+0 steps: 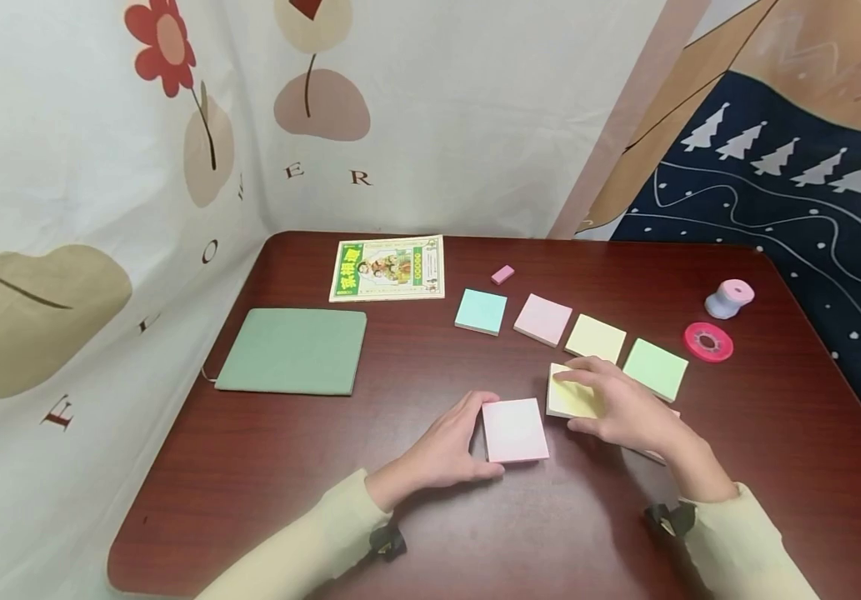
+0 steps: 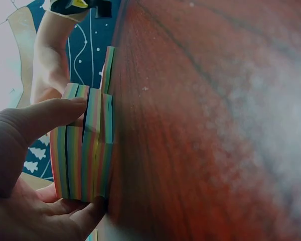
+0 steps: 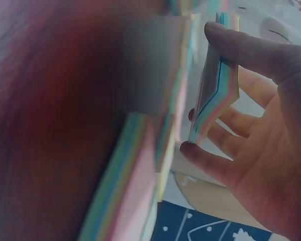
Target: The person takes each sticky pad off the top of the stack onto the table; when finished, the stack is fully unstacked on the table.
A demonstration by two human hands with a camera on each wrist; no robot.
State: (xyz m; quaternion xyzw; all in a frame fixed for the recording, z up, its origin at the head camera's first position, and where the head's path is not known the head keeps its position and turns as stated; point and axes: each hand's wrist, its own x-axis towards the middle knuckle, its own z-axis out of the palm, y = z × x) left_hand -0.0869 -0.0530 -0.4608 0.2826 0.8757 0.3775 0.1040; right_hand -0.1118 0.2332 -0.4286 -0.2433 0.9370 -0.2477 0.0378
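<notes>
Near the front of the dark red table (image 1: 250, 467) lies a pink sticky-note pad (image 1: 514, 430). My left hand (image 1: 487, 435) holds it by its left side, thumb on the near edge and fingers on the far edge. The left wrist view shows this pad (image 2: 75, 160) edge-on, its layers striped in colours, pinched between thumb and a finger. My right hand (image 1: 567, 402) grips a yellow pad (image 1: 571, 398) just to the right. In the right wrist view this pad (image 3: 218, 85) is tilted up between thumb and fingers. Another pink pad (image 1: 655, 454) lies partly hidden under my right wrist.
Blue (image 1: 480, 312), pink (image 1: 543, 319), yellow (image 1: 595, 337) and green (image 1: 655, 368) pads lie in a row behind my hands. A green cover (image 1: 291, 350) and a booklet (image 1: 388, 267) lie left, a pink eraser (image 1: 502, 274) behind, a tape roll (image 1: 708, 342) and spool (image 1: 728, 298) right.
</notes>
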